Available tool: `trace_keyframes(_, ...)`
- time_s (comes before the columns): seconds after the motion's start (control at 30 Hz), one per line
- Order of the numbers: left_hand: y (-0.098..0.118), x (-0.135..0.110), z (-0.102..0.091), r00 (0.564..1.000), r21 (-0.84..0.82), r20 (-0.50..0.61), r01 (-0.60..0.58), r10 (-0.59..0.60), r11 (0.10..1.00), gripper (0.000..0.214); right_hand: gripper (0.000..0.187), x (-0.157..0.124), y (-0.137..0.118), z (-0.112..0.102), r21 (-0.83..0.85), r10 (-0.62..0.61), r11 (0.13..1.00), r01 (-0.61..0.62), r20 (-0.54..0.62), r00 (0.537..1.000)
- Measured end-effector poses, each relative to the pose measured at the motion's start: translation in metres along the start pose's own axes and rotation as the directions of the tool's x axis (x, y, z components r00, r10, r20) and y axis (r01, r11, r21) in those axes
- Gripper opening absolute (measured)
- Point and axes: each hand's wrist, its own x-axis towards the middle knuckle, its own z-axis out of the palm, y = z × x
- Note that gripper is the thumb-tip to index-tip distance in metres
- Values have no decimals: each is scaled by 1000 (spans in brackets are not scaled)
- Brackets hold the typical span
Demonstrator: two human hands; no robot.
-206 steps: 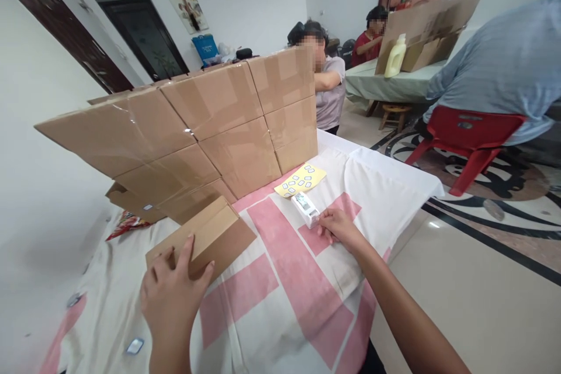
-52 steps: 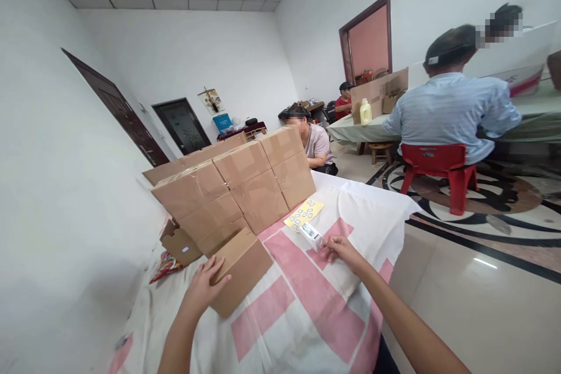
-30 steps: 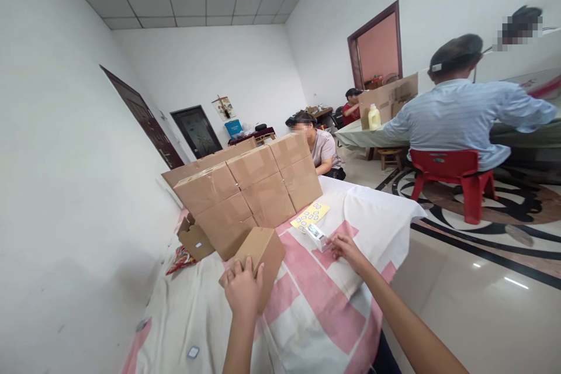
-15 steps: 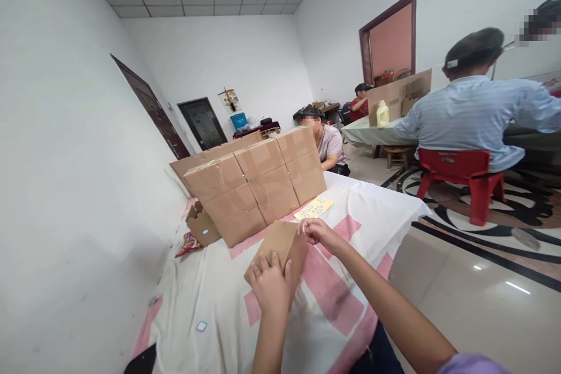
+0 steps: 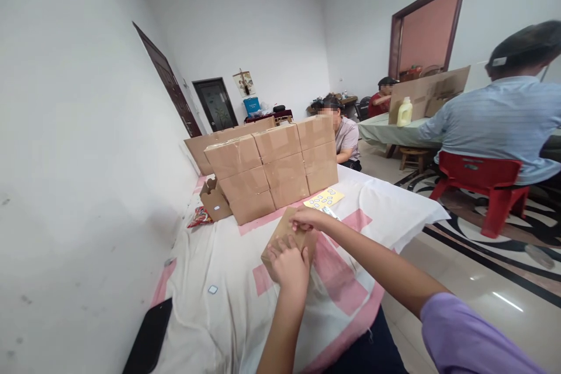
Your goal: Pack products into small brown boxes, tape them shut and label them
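Note:
A small brown cardboard box (image 5: 284, 223) lies on the cloth-covered table in front of me. My left hand (image 5: 289, 263) rests on the near part of its top, fingers spread and flat. Over the far part of the top, my right hand (image 5: 305, 219) presses down with its fingers curled together; whatever is under the fingertips is hidden. Just beyond the right hand is a yellow sheet (image 5: 324, 199) with several small blue-edged white labels. Partly behind the right wrist sits a whitish piece (image 5: 329, 213). One loose label (image 5: 213, 289) lies on the cloth to the left.
A wall of taped cardboard boxes (image 5: 274, 169) stands across the table. Left of it are an open carton (image 5: 215, 201) and a red packet (image 5: 199, 217). A black phone-like object (image 5: 149, 336) lies at the near left. Other people sit beyond and to the right, one on a red chair (image 5: 480, 169).
My right hand has moved from the box's far right edge onto its top, fingers now pressed down. My left hand stays on the box. The view has shifted, showing more of the black object.

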Motion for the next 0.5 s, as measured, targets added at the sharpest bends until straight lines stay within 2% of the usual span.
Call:
trace_keyframes(0.37, 1, -1, 3, 999, -27, 52, 9, -8, 1000, 63, 12, 14, -16, 6, -96, 127, 989, -117, 115, 985)
trace_keyframes(0.5, 0, 0, 3, 998, -43, 64, 7, -4, 999, 63, 13, 13, -19, 6, -192, 175, 969, -156, 84, 981)
